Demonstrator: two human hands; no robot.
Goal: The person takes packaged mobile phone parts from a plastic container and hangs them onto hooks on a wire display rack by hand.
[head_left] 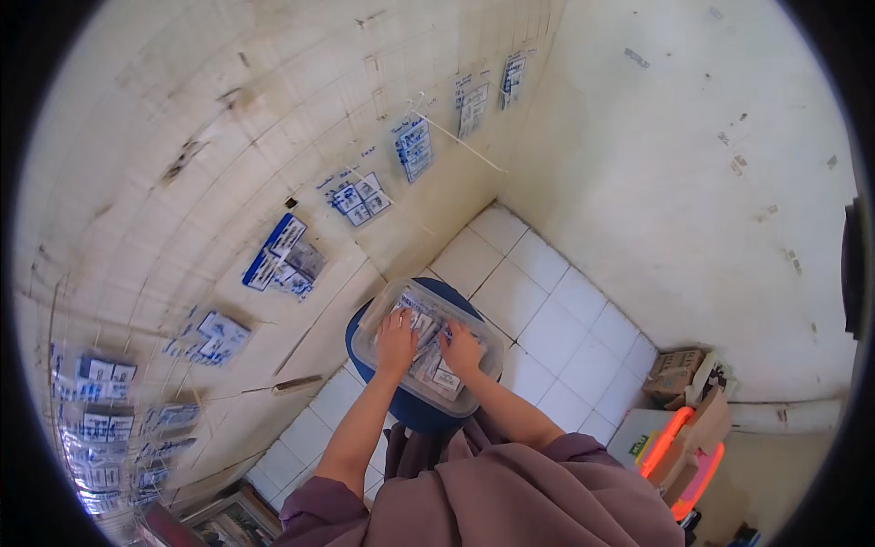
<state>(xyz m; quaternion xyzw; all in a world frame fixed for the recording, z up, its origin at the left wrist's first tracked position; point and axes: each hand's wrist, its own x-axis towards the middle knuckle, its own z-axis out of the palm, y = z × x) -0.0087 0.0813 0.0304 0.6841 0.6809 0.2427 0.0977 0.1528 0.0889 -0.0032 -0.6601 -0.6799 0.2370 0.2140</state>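
Observation:
A clear plastic container (492, 351) rests on a round blue stool (421, 415) in front of me. Inside it lie several small clear packets (444, 378) with white printed labels and blue lettering. My left hand (398, 342) reaches over the container's left part, fingers bent and closed on a packet (422, 319). To its right, my right hand (461, 349) is also down among the packets, its thumb and fingers closed round the edge of one. Both hands hide part of the contents, and the exact packet edges under the fingertips are blurred.
Along the stained wall on the left hang several bunches of labelled packets (415, 149), with a white rod (460, 141) sticking out. White floor tiles (556, 337) surround the stool. At right stand cardboard boxes (673, 374) and an orange-edged container (670, 442); a framed thing (232, 520) is lower left.

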